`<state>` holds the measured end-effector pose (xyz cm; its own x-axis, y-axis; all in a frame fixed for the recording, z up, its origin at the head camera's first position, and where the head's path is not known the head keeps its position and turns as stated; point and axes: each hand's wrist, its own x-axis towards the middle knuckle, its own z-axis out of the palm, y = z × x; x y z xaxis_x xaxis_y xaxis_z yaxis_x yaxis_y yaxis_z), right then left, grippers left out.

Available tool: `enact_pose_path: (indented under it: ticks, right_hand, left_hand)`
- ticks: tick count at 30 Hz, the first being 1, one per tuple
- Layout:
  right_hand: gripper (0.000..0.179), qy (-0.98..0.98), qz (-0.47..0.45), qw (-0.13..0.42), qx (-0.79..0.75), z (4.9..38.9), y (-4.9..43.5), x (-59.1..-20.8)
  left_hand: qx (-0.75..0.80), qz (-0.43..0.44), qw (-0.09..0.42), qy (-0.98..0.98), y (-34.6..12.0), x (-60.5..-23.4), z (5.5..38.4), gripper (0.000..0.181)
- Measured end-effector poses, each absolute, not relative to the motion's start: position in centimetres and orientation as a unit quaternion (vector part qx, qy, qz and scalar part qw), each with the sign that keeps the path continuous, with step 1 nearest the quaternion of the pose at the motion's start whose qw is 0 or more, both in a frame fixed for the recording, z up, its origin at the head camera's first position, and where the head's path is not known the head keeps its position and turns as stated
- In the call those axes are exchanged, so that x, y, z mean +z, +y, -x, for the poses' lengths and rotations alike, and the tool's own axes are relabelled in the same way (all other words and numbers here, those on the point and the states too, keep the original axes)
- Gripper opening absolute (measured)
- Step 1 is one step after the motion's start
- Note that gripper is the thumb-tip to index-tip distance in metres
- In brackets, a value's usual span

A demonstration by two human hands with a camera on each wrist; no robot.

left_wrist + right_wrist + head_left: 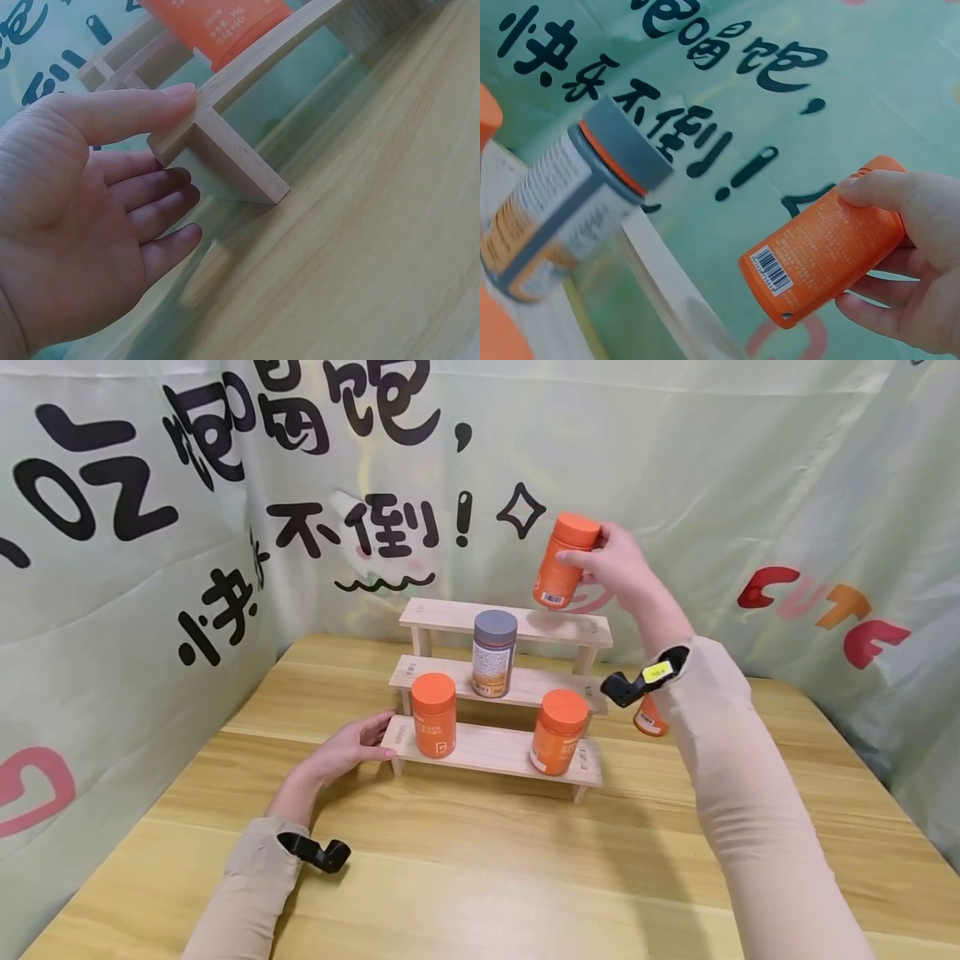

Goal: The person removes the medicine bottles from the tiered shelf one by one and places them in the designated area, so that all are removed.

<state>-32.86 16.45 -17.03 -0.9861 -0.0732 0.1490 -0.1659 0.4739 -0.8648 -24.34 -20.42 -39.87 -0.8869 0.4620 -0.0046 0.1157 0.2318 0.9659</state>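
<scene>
While the right hand [622, 564] grips an orange supplement bottle [558, 575] between thumb and fingers, the left hand [348, 752] pinches the left end of the bottom step of a three-tier wooden display stand [487, 750], thumb on top and the other fingers loosely extended. The held bottle is slightly tilted, cap uppermost, in the air above the right part of the top step and apart from it; its barcode label [771, 271] shows in the right wrist view. On the middle step stands a grey-capped bottle [492, 664] with a printed label. The bottom step carries two upright orange bottles, the left-hand one [435, 718] near the left hand and the right-hand one [557, 735] near the opposite end. Another orange bottle [649, 720], mostly hidden by the right sleeve [720, 718], is on the wood-grain desk [465, 868] to the right of the stand. Behind hangs a pale green fabric backdrop [675, 452] printed with black Chinese characters and coloured letters reading "CUTE". A black wrist camera [318, 852] sits on the left sleeve [251, 881].
</scene>
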Motion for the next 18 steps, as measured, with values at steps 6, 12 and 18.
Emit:
enact_pose_path:
  ticks: [6,12,18]
  right_hand:
    - [0.061,-0.856,-0.065,0.064,0.508,32.0,19.3,-17.8]
    - [0.068,-0.852,-0.044,0.064,0.517,31.3,22.3,-18.6]
    - [0.071,-0.853,-0.027,0.077,0.516,30.3,25.4,-19.0]
  left_hand:
    - [0.593,-0.182,0.145,0.771,-20.3,-40.0,24.4,0.081]
    - [0.588,-0.183,0.144,0.775,-20.3,-40.0,24.3,0.081]
    - [0.591,-0.184,0.146,0.772,-20.3,-39.9,24.3,0.081]
